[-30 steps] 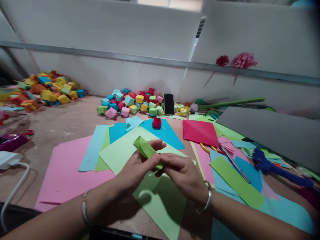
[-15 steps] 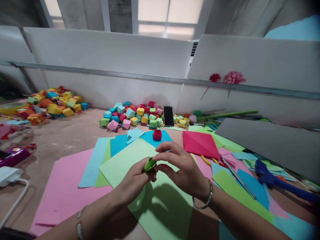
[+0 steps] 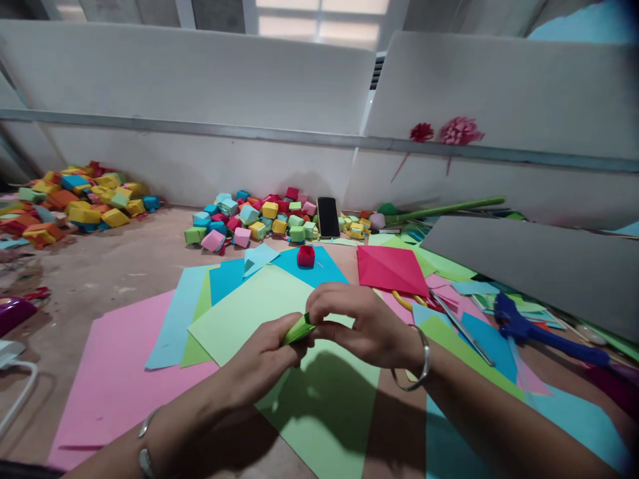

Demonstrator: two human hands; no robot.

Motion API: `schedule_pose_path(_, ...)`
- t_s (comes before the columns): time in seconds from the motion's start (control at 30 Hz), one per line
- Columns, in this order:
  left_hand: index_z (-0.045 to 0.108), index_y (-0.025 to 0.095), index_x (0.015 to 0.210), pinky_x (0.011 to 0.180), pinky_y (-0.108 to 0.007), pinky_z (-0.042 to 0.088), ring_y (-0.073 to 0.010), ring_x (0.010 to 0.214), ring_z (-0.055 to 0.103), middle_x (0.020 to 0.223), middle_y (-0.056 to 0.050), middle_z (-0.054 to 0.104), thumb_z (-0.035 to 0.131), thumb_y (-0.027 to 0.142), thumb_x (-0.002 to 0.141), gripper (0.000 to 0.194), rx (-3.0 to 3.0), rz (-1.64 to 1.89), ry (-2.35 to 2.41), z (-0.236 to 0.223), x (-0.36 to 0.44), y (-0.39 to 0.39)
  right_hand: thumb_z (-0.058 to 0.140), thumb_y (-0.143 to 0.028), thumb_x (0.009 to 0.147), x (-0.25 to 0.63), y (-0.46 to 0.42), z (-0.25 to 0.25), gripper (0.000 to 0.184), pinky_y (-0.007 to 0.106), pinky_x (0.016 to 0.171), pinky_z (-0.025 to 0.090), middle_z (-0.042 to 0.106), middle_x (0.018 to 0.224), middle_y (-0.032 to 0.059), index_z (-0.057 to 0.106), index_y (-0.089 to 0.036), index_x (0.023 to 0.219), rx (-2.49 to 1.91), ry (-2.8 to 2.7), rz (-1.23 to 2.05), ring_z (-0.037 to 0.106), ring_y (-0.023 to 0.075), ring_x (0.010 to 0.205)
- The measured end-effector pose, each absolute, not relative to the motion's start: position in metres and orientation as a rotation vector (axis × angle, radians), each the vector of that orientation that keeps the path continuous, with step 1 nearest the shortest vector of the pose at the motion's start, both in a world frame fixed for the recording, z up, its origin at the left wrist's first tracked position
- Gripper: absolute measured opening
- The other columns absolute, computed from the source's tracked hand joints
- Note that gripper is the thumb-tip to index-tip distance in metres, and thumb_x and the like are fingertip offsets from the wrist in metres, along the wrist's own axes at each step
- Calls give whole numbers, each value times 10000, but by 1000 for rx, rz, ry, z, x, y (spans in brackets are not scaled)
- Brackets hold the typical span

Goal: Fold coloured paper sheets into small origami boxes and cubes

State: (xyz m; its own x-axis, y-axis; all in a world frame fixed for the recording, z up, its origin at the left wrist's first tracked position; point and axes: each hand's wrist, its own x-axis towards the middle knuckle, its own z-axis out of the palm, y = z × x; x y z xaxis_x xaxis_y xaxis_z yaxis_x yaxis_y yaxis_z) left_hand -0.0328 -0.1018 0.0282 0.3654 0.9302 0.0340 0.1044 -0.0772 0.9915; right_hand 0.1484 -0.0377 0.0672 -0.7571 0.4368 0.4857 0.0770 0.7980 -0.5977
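Note:
A small piece of folded green paper (image 3: 298,330) is held above the table between my two hands. My left hand (image 3: 272,342) is closed around its lower left part, thumb on top. At its right end, my right hand (image 3: 357,326) pinches the paper between thumb and fingers. Part of the paper is hidden by the fingers. Beneath the hands lies a large pale green sheet (image 3: 319,426). Just beyond them, a small red folded paper box (image 3: 306,256) sits on a blue sheet (image 3: 327,261).
Piles of colourful paper cubes (image 3: 269,211) lie at the back, near a phone (image 3: 328,217). Pink sheets (image 3: 120,372) spread to the left. At right are a red sheet (image 3: 392,268), a silver pen-like tool (image 3: 469,338), a blue-handled tool (image 3: 549,339) and a grey board (image 3: 529,266).
My right hand's fingers have closed onto the right end of the green paper, where they were more loosely spread before. The camera view has tilted down and shifted slightly right.

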Motion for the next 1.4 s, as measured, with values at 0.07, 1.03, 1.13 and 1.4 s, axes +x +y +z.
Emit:
schedule_pose_path(0.07, 514, 188, 845, 624, -252, 412, -128, 674, 454, 755, 18, 465, 512, 258, 857, 71, 1472, 851, 895, 30, -33, -105, 630, -172, 830, 152, -37, 71, 106, 286, 691, 511, 630, 803, 42, 577, -185, 738, -443, -2278, 953, 610, 151, 746)
schedule_pose_path(1.03, 640, 225, 987, 733, -289, 421, -198, 822, 530, 902, -51, 610, 552, 406, 889, 224, 1654, 1182, 1201, 26, -33, -103, 609, -267, 817, 147, -42, 64, 144, 273, 618, 473, 635, 685, 18, 602, -184, 700, -697, -1969, 847, 589, 143, 654)
schedule_pose_path(1.13, 651, 218, 881, 670, -270, 429, -165, 724, 518, 825, -26, 593, 655, 365, 823, 158, 1567, 1313, 1276, 25, -34, -102, 605, -270, 828, 145, -43, 60, 161, 269, 612, 463, 635, 681, 15, 593, -189, 690, -679, -1998, 796, 580, 138, 643)
schedule_pose_path(1.4, 648, 191, 735, 570, -234, 407, -120, 636, 498, 740, -3, 567, 686, 314, 800, 143, 1483, 1348, 1259, 23, -35, -102, 604, -212, 823, 142, -46, 56, 173, 271, 606, 470, 658, 671, 38, 590, -179, 654, -617, -2026, 633, 603, 146, 636)
